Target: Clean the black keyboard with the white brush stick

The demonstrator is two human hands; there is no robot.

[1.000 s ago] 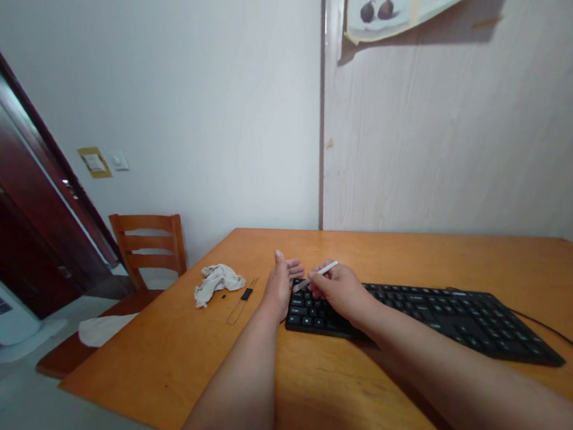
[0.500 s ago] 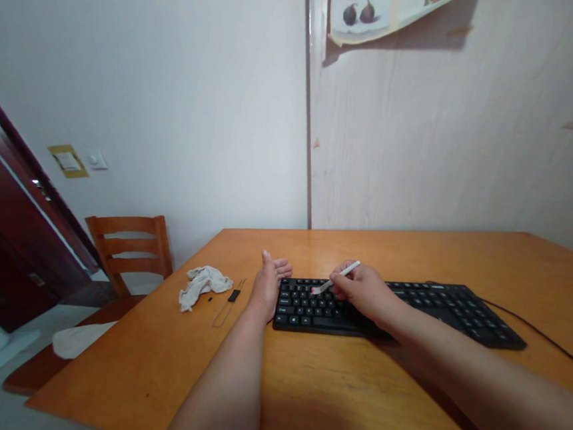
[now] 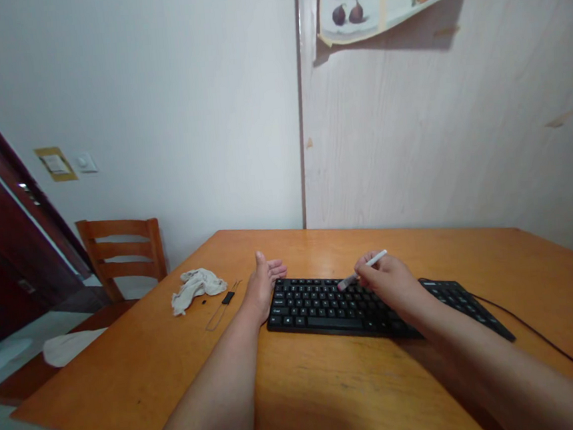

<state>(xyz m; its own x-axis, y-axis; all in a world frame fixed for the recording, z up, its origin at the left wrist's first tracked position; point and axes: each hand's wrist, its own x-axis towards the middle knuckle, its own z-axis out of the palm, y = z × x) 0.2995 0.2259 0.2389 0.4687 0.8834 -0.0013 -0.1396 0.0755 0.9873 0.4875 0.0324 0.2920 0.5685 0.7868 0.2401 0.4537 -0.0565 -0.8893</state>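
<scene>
My right hand [image 3: 387,281] is shut on a slim white pen-shaped tool [image 3: 366,265], with its tip just above the middle keys of a black computer keyboard [image 3: 325,312]. My left hand [image 3: 265,285] rests open, palm turned up, on the orange wooden table [image 3: 144,368], next to the keyboard's left end. It holds nothing. Left of that hand lie a small black rectangular piece [image 3: 228,298] and a thin wire loop [image 3: 218,319]. A crumpled off-white cloth [image 3: 196,290] lies farther left.
A tiny black bit [image 3: 204,302] lies near the cloth. A black cable [image 3: 542,333] runs from the keyboard to the right table edge. A wooden chair [image 3: 122,249] stands beyond the left table edge, with a white cloth [image 3: 72,347] on its seat.
My right hand and the white tool have moved right along the keyboard. My left hand stays beside the keyboard's left end. The whole view has shifted slightly as my head turned.
</scene>
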